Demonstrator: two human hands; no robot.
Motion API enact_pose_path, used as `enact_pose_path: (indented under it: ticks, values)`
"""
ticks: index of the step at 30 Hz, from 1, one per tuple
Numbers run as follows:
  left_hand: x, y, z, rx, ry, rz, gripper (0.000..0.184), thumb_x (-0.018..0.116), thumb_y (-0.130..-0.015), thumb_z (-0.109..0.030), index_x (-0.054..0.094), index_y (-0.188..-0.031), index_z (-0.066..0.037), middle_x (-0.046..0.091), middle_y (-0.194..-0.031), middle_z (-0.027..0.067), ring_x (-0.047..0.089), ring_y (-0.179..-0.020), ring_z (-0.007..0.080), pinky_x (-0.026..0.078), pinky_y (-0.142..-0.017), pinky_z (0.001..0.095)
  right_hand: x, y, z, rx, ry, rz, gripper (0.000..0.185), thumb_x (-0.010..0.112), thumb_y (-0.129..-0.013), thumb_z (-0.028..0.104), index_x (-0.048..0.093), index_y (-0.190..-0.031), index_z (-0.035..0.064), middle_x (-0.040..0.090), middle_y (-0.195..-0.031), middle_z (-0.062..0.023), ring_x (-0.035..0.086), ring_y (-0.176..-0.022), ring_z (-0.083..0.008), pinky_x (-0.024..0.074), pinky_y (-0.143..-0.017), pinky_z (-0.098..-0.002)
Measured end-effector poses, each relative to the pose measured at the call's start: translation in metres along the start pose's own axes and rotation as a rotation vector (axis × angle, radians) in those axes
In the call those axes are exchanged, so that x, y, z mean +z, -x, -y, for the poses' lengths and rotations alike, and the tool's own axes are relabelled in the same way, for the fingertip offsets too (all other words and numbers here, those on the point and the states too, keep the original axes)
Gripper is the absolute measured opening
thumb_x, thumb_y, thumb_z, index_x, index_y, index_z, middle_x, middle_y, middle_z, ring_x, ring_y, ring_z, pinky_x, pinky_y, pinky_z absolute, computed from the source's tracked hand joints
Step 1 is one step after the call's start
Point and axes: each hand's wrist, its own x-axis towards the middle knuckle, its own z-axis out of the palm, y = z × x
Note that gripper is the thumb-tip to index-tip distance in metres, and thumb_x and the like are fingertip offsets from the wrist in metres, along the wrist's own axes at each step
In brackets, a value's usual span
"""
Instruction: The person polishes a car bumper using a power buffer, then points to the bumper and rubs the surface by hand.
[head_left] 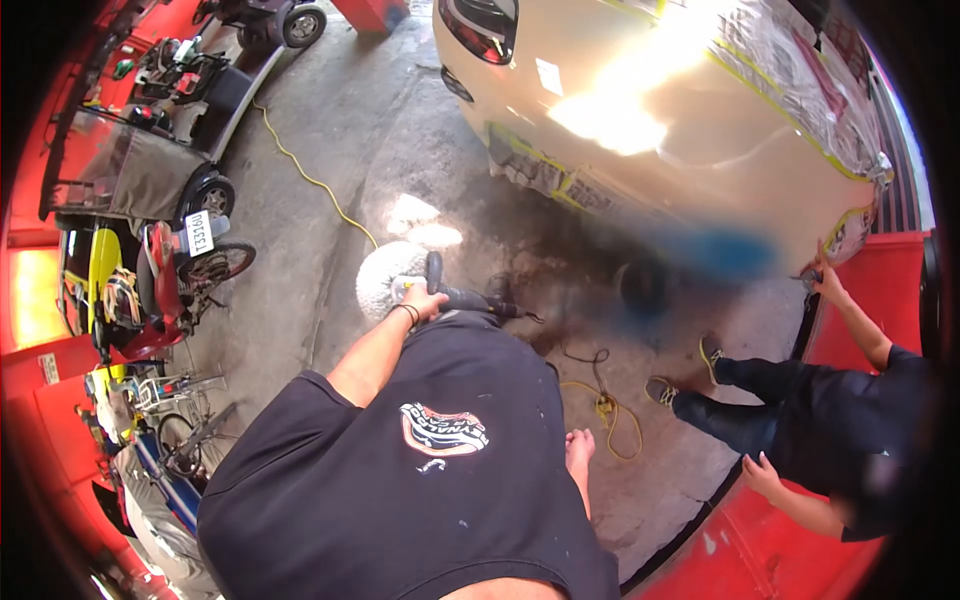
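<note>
My left hand [425, 300] is wrapped around a buffing machine, a polisher [465, 300] with a dark body and an upright black handle. Its round, fluffy white pad [372, 278] faces away to the left. Down by my right side hangs my right hand [579, 448], fingers loosely bent and apart, with nothing visible in it. Beyond both hands stands a beige car [610, 80], partly covered with clear plastic [780, 70] and yellow-green tape. Bright reflections lie on its paint.
A person [850, 425] stands at right, one hand [830, 282] at the car's corner. A yellow cord [318, 180] crosses the concrete floor; another cord [628, 450] lies coiled near that person's shoes. Along the left are a golf cart [150, 170], a red motorcycle [160, 285] and bicycles [175, 430].
</note>
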Motion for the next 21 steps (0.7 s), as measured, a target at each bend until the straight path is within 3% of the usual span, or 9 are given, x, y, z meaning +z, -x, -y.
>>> enact_pose_path:
  ticks: [2, 4, 7, 10, 16, 20, 21]
  values:
    - [0.007, -0.006, -0.006, 0.009, -0.019, 0.116, 0.03, 0.083, -0.095, -0.03, 0.073, -0.096, -0.002, 0.073, -0.071, 0.0087, 0.068, -0.056, 0.0186, 0.054, -0.055, 0.0375, 0.017, 0.0, 0.012, -0.004, 0.031, 0.007, 0.079, 0.063, -0.103, 0.012, 0.033, -0.176, 0.0143, 0.066, -0.084, -0.0009, 0.054, -0.06, -0.0088, 0.0488, -0.055, -0.0337]
    - [0.01, -0.012, -0.01, 0.026, -0.021, 0.114, 0.029, 0.083, -0.095, -0.029, 0.073, -0.1, -0.003, 0.073, -0.076, 0.0077, 0.068, -0.058, 0.0175, 0.054, -0.056, 0.037, 0.032, 0.003, 0.019, -0.053, 0.072, -0.027, 0.073, 0.065, -0.103, 0.014, 0.042, -0.172, 0.0083, 0.07, -0.087, -0.003, 0.062, -0.067, -0.0171, 0.0569, -0.064, -0.0404]
    - [0.002, -0.025, -0.013, -0.057, 0.088, 0.143, 0.027, 0.082, -0.096, -0.028, 0.073, -0.099, -0.002, 0.073, -0.076, 0.0078, 0.069, -0.059, 0.0184, 0.056, -0.056, 0.0372, 0.02, -0.141, -0.103, -0.489, 0.436, -0.071, 0.069, 0.069, -0.103, 0.016, 0.048, -0.167, 0.0005, 0.079, -0.116, -0.0144, 0.076, -0.101, -0.0324, 0.0619, -0.094, -0.0453]
    - [-0.01, -0.036, -0.01, -0.055, 0.023, 0.147, 0.026, 0.081, -0.096, -0.026, 0.073, -0.099, -0.001, 0.073, -0.076, 0.0081, 0.07, -0.059, 0.0192, 0.057, -0.056, 0.0372, 0.032, -0.086, -0.057, -0.371, 0.641, 0.053, 0.068, 0.069, -0.103, 0.017, 0.049, -0.166, -0.0017, 0.075, -0.128, -0.0183, 0.072, -0.115, -0.035, 0.0579, -0.103, -0.0442]
    - [-0.034, -0.062, 0.017, -0.084, -0.039, 0.166, 0.032, 0.079, -0.096, -0.033, 0.075, -0.091, -0.001, 0.077, -0.074, 0.0106, 0.076, -0.065, 0.0221, 0.06, -0.065, 0.0383, 0.068, 0.016, 0.052, -0.381, 0.794, 0.228, 0.068, 0.071, -0.103, 0.019, 0.05, -0.163, -0.0062, 0.067, -0.153, -0.026, 0.064, -0.142, -0.0402, 0.05, -0.12, -0.0421]
    - [-0.038, -0.075, 0.035, -0.115, 0.009, 0.132, 0.036, 0.08, -0.096, -0.033, 0.075, -0.091, 0.002, 0.077, -0.074, 0.0113, 0.077, -0.065, 0.0226, 0.06, -0.066, 0.0397, 0.081, -0.01, 0.075, -0.241, 0.612, 0.044, 0.073, 0.072, -0.101, 0.021, 0.048, -0.165, -0.0068, 0.053, -0.167, -0.029, 0.056, -0.153, -0.0364, 0.046, -0.125, -0.0417]
    - [-0.037, -0.078, 0.04, -0.116, 0.015, 0.139, 0.036, 0.08, -0.096, -0.033, 0.075, -0.091, 0.002, 0.077, -0.074, 0.0113, 0.077, -0.065, 0.0226, 0.06, -0.066, 0.0397, 0.087, -0.009, 0.084, -0.286, 0.638, -0.036, 0.077, 0.076, -0.102, 0.031, 0.05, -0.163, -0.007, 0.056, -0.165, -0.0274, 0.057, -0.152, -0.0337, 0.0453, -0.125, -0.0411]
